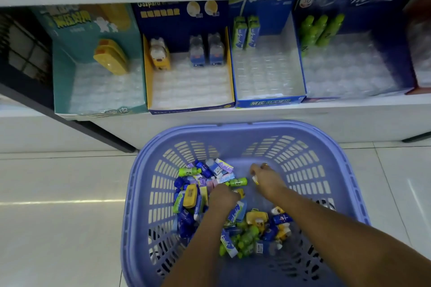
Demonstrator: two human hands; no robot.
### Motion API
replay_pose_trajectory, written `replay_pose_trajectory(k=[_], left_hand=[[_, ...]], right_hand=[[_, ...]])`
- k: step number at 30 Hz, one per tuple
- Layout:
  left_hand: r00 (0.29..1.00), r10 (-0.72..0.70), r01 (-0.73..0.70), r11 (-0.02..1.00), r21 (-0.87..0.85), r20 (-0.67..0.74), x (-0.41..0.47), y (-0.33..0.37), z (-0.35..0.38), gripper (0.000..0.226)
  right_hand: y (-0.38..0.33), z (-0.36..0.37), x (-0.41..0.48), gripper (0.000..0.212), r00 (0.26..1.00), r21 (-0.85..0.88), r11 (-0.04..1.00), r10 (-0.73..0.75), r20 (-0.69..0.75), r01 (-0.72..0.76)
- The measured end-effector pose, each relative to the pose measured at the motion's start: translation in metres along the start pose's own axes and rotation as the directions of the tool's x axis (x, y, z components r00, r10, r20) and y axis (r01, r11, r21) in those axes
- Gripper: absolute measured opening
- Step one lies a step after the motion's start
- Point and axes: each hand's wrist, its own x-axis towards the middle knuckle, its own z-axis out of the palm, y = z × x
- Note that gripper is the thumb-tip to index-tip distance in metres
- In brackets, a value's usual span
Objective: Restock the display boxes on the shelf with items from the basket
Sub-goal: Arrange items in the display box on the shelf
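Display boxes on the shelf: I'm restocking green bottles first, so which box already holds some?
The dark blue cardboard box, fourth from the left: green plastic bottles stand at its back left. The lighter blue box beside it holds green-and-blue cartons instead.

Both bare forearms reach forward and down, the left from bottom centre and the right from the lower right. The left hand (222, 198) is knuckles up with its fingers curled under, out of sight. The right hand (265, 178) lies just beyond it, back up, fingers bent and wearing a ring.
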Motion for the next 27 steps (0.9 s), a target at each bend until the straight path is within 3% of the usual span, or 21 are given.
replay_pose_trajectory(k=[2, 3, 6, 10, 13, 15, 17, 21, 24, 27], left_hand=[[0.998, -0.053, 0.055, 0.994, -0.096, 0.019, 0.002, 0.001, -0.010, 0.035], [0.997, -0.075, 0.080, 0.982, -0.172, 0.031, 0.002, 0.002, -0.016, 0.030], [0.994, -0.060, 0.086, 0.947, -0.309, 0.092, -0.007, 0.008, -0.042, 0.011], [0.974, 0.142, -0.056, 0.905, -0.422, 0.177, -0.039, 0.018, -0.091, 0.030], [0.960, 0.269, -0.213, 0.878, -0.429, 0.074, -0.071, 0.026, -0.127, 0.017], [0.940, 0.339, -0.321, 0.837, -0.443, -0.040, -0.092, 0.031, -0.147, 0.016], [0.902, 0.406, -0.421, 0.757, -0.500, -0.146, -0.109, 0.033, -0.165, 0.020], [0.825, 0.453, -0.554, 0.529, -0.642, -0.339, -0.139, 0.035, -0.190, 0.020], [0.779, 0.387, -0.620, 0.364, -0.694, -0.493, -0.147, 0.031, -0.199, 0.018], [0.756, 0.332, -0.653, 0.329, -0.682, -0.563, -0.147, 0.025, -0.205, 0.007]], right_hand=[[-0.005, -0.017, -0.005, 0.031, 0.998, 0.295, 0.954, 0.064, -0.014, -0.057], [-0.009, -0.028, -0.009, 0.034, 0.996, 0.483, 0.871, 0.094, 0.008, -0.086], [-0.024, -0.065, -0.032, 0.040, 0.998, 0.884, 0.463, 0.027, 0.053, -0.059], [-0.047, -0.119, -0.076, 0.041, 0.978, 0.986, 0.142, -0.201, -0.055, 0.084], [-0.072, -0.160, -0.106, 0.037, 0.932, 0.979, -0.014, -0.303, -0.199, 0.205], [-0.090, -0.188, -0.120, 0.034, 0.887, 0.943, -0.062, -0.323, -0.330, 0.328], [-0.106, -0.213, -0.128, 0.037, 0.834, 0.884, -0.009, -0.329, -0.444, 0.467], [-0.139, -0.251, -0.124, 0.028, 0.722, 0.648, 0.326, -0.226, -0.654, 0.688], [-0.165, -0.274, -0.101, 0.021, 0.610, 0.444, 0.527, -0.190, -0.769, 0.724], [-0.190, -0.288, -0.066, 0.021, 0.552, 0.292, 0.687, -0.190, -0.812, 0.666]])
